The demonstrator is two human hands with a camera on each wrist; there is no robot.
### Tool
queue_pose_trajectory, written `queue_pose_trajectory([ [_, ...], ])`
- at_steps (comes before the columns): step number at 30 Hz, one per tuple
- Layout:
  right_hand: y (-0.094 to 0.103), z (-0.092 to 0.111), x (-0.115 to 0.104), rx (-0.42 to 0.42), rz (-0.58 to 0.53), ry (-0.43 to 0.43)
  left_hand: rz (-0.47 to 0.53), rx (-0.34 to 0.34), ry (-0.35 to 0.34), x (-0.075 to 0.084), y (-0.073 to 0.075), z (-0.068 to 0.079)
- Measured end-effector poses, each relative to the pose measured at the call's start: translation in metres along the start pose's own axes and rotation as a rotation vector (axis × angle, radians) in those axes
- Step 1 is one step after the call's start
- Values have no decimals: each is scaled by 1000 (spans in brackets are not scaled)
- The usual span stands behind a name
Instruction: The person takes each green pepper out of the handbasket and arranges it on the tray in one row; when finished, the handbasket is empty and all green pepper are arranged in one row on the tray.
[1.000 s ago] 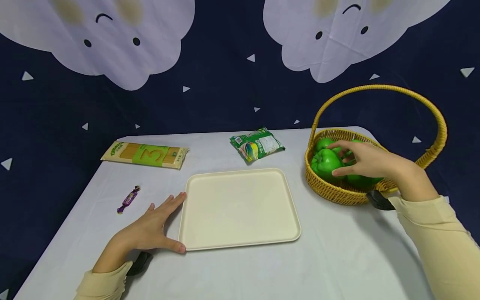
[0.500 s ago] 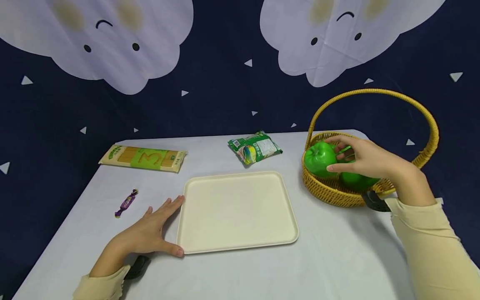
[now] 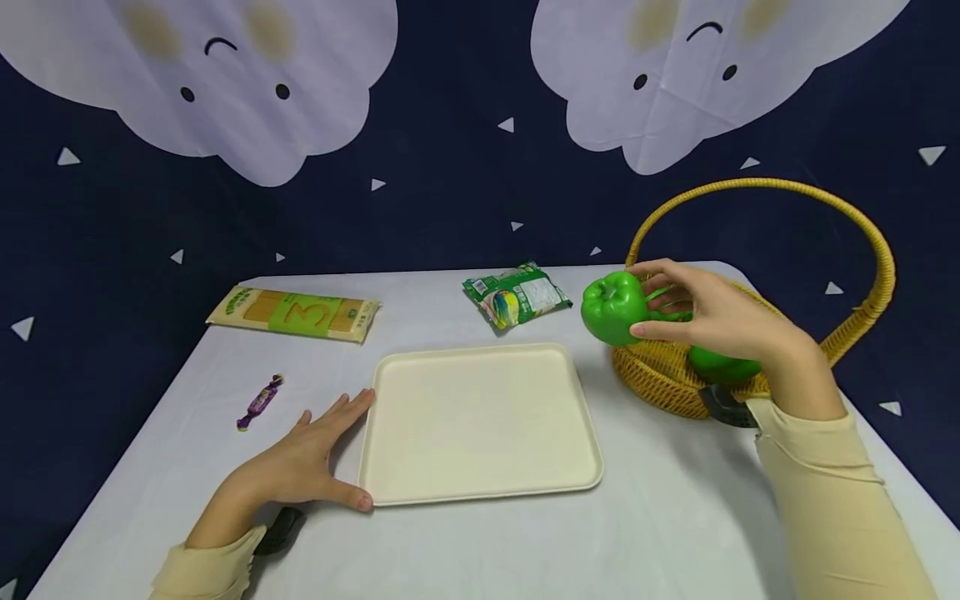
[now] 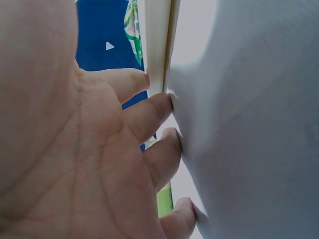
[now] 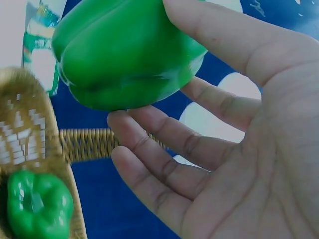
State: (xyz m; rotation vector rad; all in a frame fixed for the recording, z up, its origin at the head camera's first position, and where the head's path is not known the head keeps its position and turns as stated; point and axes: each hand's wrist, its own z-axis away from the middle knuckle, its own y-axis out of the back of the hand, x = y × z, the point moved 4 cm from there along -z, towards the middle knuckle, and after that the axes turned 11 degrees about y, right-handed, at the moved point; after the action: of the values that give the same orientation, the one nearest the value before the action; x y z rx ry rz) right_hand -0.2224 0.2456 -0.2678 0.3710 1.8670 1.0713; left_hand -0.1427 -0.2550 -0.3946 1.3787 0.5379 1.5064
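A green bell pepper [image 3: 611, 308] is pinched between the thumb and fingers of my right hand [image 3: 723, 321], held up over the left rim of the wicker basket [image 3: 660, 387]. The right wrist view shows the pepper [image 5: 124, 55] large, with the thumb on one side and fingertips beneath. Another green pepper [image 3: 720, 365] lies in the basket, partly hidden by the hand. My left hand [image 3: 296, 467] rests with spread fingers at the left edge of a cream tray [image 3: 480, 425], thumb and fingertips touching its rim. In the left wrist view those fingertips press on the white tablecloth beside the tray.
A noodle packet [image 3: 292, 313] lies at the back left, and a purple wrapped candy [image 3: 260, 402] in front of it. Behind the tray sits a green snack bag [image 3: 517, 297]. The basket's tall handle [image 3: 765, 183] arches up at the right. A dark cloud-print cloth hangs behind the table.
My right hand has lifted a bell pepper out of the basket and moved it left, past the rim. The left hand has stayed at the tray's edge.
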Motion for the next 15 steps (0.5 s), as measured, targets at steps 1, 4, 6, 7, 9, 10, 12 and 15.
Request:
queue_pose_trajectory([
  [1, -1, -2, -2, 5, -10, 5, -3, 1, -1, 0, 0, 0],
  [4, -7, -8, -8, 18, -35, 21, -11, 4, 2, 1, 0, -1],
  [6, -13, -13, -11, 21, -51, 31, -9, 3, 4, 1, 0, -1],
  [7, -15, -16, -13, 20, -62, 33, -8, 3, 5, 1, 1, -1],
  [9, -20, -21, -16, 21, -88, 47, -6, 3, 5, 1, 1, -1],
  [10, -23, -23, -18, 20, -102, 54, -4, 3, 5, 1, 1, -1],
  [12, -28, -28, -21, 18, -125, 67, -5, 3, 5, 0, 0, -1],
  [15, -36, -35, -25, 16, -161, 81, -3, 2, 6, 0, -1, -2],
])
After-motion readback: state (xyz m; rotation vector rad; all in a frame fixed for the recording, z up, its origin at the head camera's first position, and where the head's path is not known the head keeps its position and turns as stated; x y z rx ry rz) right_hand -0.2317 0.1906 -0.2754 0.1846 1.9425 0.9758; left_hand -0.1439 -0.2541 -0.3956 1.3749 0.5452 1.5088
